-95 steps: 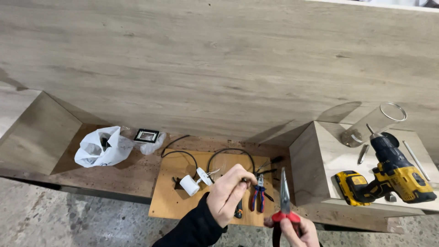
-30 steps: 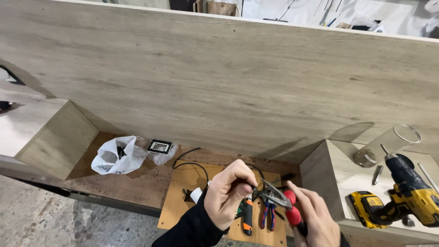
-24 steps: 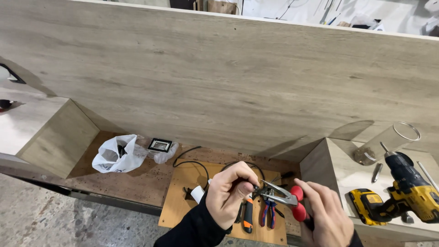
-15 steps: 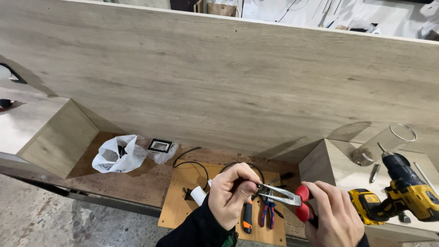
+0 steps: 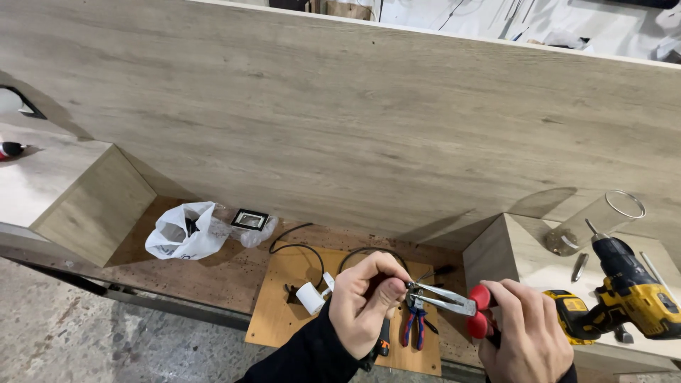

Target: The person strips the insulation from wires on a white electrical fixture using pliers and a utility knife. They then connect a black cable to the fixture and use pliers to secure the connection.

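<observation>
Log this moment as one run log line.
left hand: pinching black wire | right hand: red-handled pliers, tips at wire | cordless drill: on right box

Red-handled pliers (image 5: 454, 303) now swung from upright to level, tips against the left hand (image 5: 363, 305) pinch.

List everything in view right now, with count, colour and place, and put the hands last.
Pliers: one, red handles, grey jaws, held in the right hand, tips at the left hand's fingers.
Second pliers: one, blue and red handles, lying on the small board.
Small board: one, light brown, on the floor of the wooden unit.
Black cable: one, looped across the small board.
Plastic bag: one, white, left of the board.
Cordless drill: one, yellow and black, on the right block.
Clear cylinder: one, transparent, behind the drill.
Left hand: pinching something small, too small to tell.
Right hand: gripping the pliers' handles.
</observation>
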